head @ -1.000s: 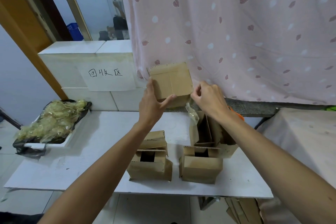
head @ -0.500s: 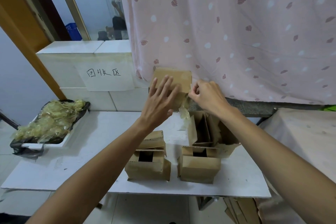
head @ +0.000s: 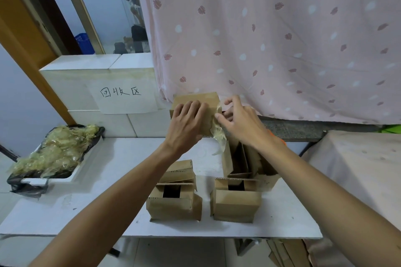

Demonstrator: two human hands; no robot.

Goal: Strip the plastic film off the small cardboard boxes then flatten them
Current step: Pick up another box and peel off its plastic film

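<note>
A small cardboard box [head: 196, 98] is held up above the back of the white table [head: 97, 180]. My left hand [head: 187, 124] grips it from the front, fingers curled over its face. My right hand [head: 237, 120] pinches clear plastic film [head: 219, 136] at the box's right edge; a strip of film hangs down from there. Three more small boxes stand on the table: one at front left [head: 173, 204], one at front right [head: 235, 205], and one behind it [head: 240, 158] with open flaps.
A tray lined with a black bag [head: 54, 154] holds a heap of stripped film at the table's left. White blocks with a paper sign [head: 121, 93] stand behind. A pink curtain [head: 282, 39] hangs at the back. Flat cardboard [head: 286, 253] lies under the table.
The box has been turned and lowered slightly. My left hand shifted from its lower corner onto its front face. More film now hangs loose from my right hand.
</note>
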